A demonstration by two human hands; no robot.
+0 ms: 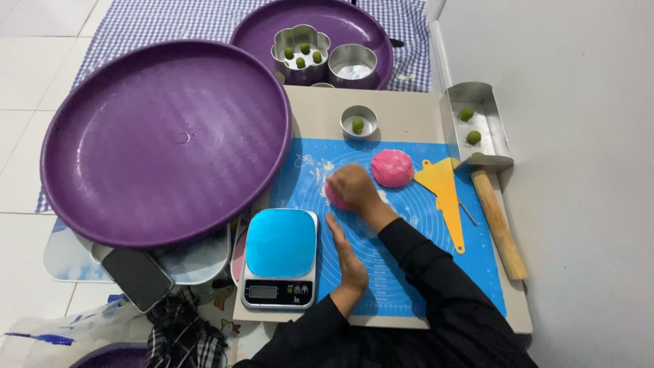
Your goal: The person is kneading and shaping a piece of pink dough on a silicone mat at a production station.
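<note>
While pressing down on a small pink dough piece (pixel 335 196) on the blue mat (pixel 409 272), right hand (pixel 354 187) curled over it, fingers together. Left hand (pixel 347 257) flat and open on edge on the mat beside the scale (pixel 280 257), fingers straight, together. Just right of the piece, big pink dough ball (pixel 392 167); beyond, yellow scraper (pixel 443 191) and rolling pin (pixel 499 221).

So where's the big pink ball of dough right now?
The pink dough ball sits on the blue mat, toward its far edge, just right of the right hand and left of the yellow scraper.
</note>
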